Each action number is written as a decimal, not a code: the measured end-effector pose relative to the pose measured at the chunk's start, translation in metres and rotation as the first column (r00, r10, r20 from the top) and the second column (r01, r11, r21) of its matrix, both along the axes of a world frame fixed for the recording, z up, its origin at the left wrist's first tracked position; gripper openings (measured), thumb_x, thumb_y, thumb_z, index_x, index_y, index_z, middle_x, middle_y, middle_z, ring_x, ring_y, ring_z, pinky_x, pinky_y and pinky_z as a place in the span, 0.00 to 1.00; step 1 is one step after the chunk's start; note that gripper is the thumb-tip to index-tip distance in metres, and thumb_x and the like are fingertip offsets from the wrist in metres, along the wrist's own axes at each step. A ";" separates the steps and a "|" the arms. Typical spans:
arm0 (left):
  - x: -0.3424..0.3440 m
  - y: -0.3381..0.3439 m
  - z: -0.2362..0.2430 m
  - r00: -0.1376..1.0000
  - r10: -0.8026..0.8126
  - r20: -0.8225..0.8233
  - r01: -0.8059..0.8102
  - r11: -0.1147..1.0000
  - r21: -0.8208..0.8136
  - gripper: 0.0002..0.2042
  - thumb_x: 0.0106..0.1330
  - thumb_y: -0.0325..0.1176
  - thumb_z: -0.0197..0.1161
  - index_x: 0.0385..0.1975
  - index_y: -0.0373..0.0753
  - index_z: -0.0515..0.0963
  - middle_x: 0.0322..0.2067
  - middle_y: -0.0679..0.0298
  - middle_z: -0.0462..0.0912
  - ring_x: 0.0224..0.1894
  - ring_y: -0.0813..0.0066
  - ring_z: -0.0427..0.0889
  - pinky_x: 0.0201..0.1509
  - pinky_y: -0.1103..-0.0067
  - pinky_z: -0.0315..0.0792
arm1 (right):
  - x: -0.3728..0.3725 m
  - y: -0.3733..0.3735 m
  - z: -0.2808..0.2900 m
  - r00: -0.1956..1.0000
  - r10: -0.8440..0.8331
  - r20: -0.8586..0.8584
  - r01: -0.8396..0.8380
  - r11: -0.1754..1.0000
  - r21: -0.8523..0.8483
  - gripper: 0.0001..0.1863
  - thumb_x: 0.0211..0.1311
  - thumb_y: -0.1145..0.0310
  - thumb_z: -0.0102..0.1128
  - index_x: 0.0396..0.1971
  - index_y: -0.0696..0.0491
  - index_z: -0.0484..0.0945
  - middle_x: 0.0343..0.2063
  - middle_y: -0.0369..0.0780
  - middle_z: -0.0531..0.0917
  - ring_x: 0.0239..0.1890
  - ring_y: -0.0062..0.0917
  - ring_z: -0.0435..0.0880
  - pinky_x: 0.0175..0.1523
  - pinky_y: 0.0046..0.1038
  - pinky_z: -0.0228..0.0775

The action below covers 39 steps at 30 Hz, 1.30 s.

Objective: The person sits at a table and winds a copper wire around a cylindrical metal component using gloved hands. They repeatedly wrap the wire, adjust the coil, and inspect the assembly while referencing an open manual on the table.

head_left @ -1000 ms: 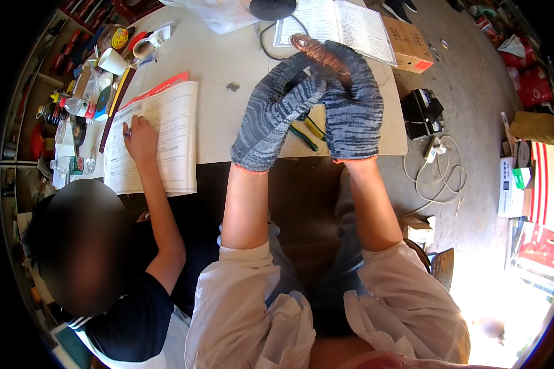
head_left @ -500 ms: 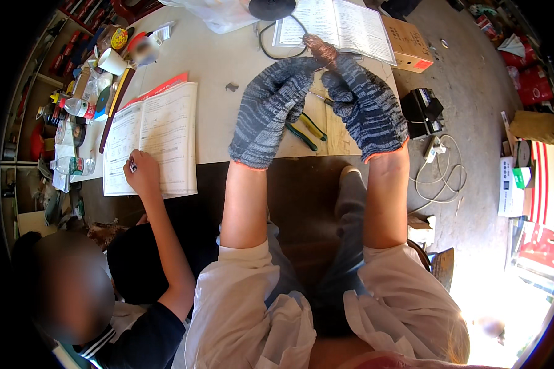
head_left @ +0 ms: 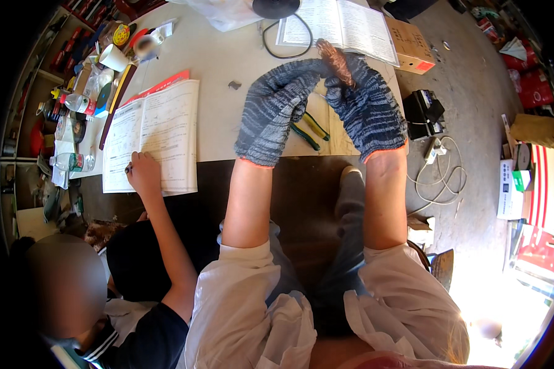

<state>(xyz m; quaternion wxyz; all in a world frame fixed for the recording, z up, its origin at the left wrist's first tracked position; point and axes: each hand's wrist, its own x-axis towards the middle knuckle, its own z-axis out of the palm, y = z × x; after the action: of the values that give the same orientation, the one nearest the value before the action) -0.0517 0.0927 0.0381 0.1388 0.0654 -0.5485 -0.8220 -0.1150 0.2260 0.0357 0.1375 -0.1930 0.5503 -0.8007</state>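
Observation:
Both my hands wear grey and black knit gloves with orange cuffs, raised over the table's near edge. Between their fingertips is a twisted bundle of copper wire [head_left: 336, 63], its long shape tilted with the upper end leaning left. My left hand [head_left: 276, 106] curls in from the left, closed, its fingertips at the bundle's side. From the right, my right hand [head_left: 370, 106] closes around the lower part, thumb against it. Pliers with green and yellow handles [head_left: 313, 130] lie on the table beneath my hands, their jaws hidden.
To the left, another person's hand [head_left: 144, 172] holds a pen over an open workbook [head_left: 166, 135]. Bottles and a white cup [head_left: 113, 58] crowd the table's left edge. Another open book [head_left: 332, 27], a black round base [head_left: 276, 6] with a cable and a cardboard box [head_left: 409, 46] lie beyond.
The copper wire bundle has turned more upright and shifted slightly right and down between my gloves. My left hand has moved a little right. The other person's hand shifted slightly on the workbook.

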 end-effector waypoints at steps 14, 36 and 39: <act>-0.003 0.009 -0.003 0.996 0.047 -0.078 -0.051 0.998 -0.048 0.10 0.59 0.23 0.59 0.41 0.31 0.78 0.35 0.65 0.81 0.34 0.85 0.75 0.39 0.86 0.70 | 0.008 -0.009 0.021 0.917 -0.003 0.398 0.062 0.989 -0.136 0.11 0.60 0.61 0.57 0.37 0.52 0.78 0.24 0.30 0.74 0.22 0.12 0.65 0.24 0.15 0.57; -0.001 0.005 -0.003 0.987 0.063 -0.146 -0.092 0.975 -0.203 0.06 0.57 0.25 0.61 0.33 0.32 0.80 0.30 0.63 0.82 0.32 0.82 0.77 0.39 0.84 0.71 | 0.016 -0.010 0.018 0.843 -0.282 -0.458 0.457 0.824 0.335 0.12 0.62 0.73 0.52 0.45 0.56 0.72 0.32 0.35 0.82 0.23 0.12 0.72 0.26 0.15 0.65; -0.002 0.004 -0.006 0.991 0.027 -0.131 -0.057 0.971 -0.233 0.07 0.57 0.25 0.61 0.34 0.32 0.79 0.31 0.62 0.82 0.33 0.80 0.78 0.40 0.83 0.70 | 0.007 -0.009 0.005 0.950 -0.230 -0.211 0.254 0.962 0.096 0.11 0.64 0.69 0.49 0.43 0.55 0.74 0.31 0.34 0.81 0.20 0.10 0.69 0.24 0.12 0.62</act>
<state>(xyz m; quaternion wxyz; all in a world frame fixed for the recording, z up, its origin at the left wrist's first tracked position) -0.0539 0.0964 0.0317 0.1976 0.0075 -0.6307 -0.7504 -0.1075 0.2170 0.0404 -0.0059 -0.1939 0.6287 -0.7531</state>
